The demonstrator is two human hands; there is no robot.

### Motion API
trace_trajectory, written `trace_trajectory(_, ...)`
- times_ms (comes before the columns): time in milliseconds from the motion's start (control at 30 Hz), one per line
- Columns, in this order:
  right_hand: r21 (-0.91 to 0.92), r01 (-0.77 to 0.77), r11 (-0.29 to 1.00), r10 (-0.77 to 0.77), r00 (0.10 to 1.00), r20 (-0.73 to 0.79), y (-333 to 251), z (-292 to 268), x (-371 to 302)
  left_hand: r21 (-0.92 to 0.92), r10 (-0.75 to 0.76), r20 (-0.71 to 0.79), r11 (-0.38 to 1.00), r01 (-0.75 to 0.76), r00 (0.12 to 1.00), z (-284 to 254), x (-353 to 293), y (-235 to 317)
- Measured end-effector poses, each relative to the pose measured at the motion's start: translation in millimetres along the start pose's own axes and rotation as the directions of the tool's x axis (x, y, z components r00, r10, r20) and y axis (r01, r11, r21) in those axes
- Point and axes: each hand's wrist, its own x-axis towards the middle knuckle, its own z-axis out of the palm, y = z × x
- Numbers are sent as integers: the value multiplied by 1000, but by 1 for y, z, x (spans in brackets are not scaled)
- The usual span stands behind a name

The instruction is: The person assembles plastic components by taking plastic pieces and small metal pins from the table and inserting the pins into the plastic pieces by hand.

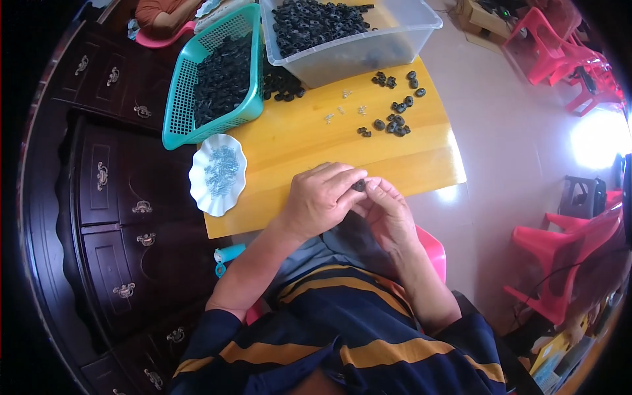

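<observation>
Holding point: from my remote post I find a small black part (pixel 359 185) between the left hand (pixel 322 197) and the right hand (pixel 388 210), by the near edge of the desk (pixel 283 148).
Left fingers (pixel 355 174): narrow, bent about the part from its left; the lower contact is hidden from me.
Right fingers (pixel 377 189): narrow, thumb pressed in at the part from its right.
Nearer hand: neither clearly; I see the part at both sets of fingertips.
Long axis: I cannot tell, as too little of the part shows.
Loose black parts (pixel 398 125): scattered beyond the hands, toward the desk's right side, well apart from the fingers.
Small clear pieces (pixel 362 110): little clusters, left of most of those parts.
White dish (pixel 240 159): wavy-rimmed, left of the left hand, bearing pale bluish pieces (pixel 220 171).
Green basket (pixel 181 108): beyond the dish, heaped with dark pieces (pixel 224 79).
Clear bin (pixel 359 62): right of the basket, holding more black parts (pixel 316 26).
</observation>
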Motion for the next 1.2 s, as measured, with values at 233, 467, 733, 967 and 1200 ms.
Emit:
trace_trajectory(233,-18,-7,1000,7,1000,-8,-1,0,-1,-81,-83,30,993,85,996,0,0,3)
trace_trajectory(467,-37,-24,999,25,1000,13,5,0,1,-45,-13,-8,999,13,1000,-6,-7,-2)
trace_trajectory(733,-165,-59,984,53,998,-39,-1,0,-3,-141,-348,11,928,346,937,-50,1,-7)
trace_trajectory(967,-170,-81,982,73,996,-51,0,3,0,390,-282,-432,798,459,857,-139,35,-100)
trace_trajectory(1200,-169,-54,984,53,998,-16,0,0,-1,101,-231,-115,965,242,966,-45,28,-62)
